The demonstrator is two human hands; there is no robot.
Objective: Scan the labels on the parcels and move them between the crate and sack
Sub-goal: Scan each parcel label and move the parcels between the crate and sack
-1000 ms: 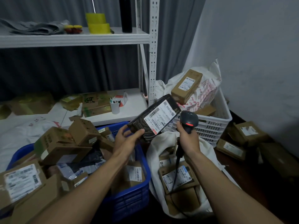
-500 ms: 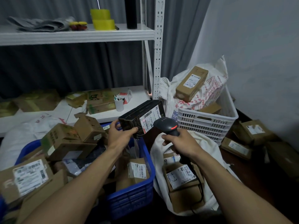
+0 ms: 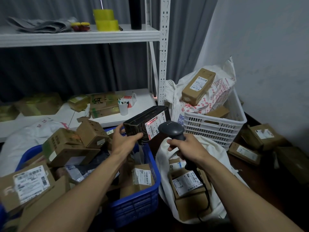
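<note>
Scanning is now in hand. The black parcel [image 3: 142,123] is held over the far corner of the blue crate [image 3: 138,203]. It is gripped at its near end by the left hand [image 3: 125,141], with the thumb laid on its front face and the fingers curled behind. The handle of the scanner [image 3: 170,129] is clasped in the right hand [image 3: 185,148], whose fingers are wrapped round it. The scanner's head is brought just beside the parcel, and the two hands are kept near each other but apart.

Compared with a second ago, the parcel has been lowered and turned so that its label [image 3: 154,128] is faced toward the scanner. The scanner, then held upright beside the parcel, has been levelled at the label. A red line is now cast across the barcode in the label's upper part, where none was seen before. From this it is judged that the reading is being taken at this instant, though whether it has registered cannot be told.

The white sack [image 3: 217,151] is seen open below the right forearm, with labelled cartons already inside and the scanner's cable trailed into it. Once the read is confirmed, the parcel is probably to be dropped there, a short move to the right. The cable could be snagged on the way.
</note>
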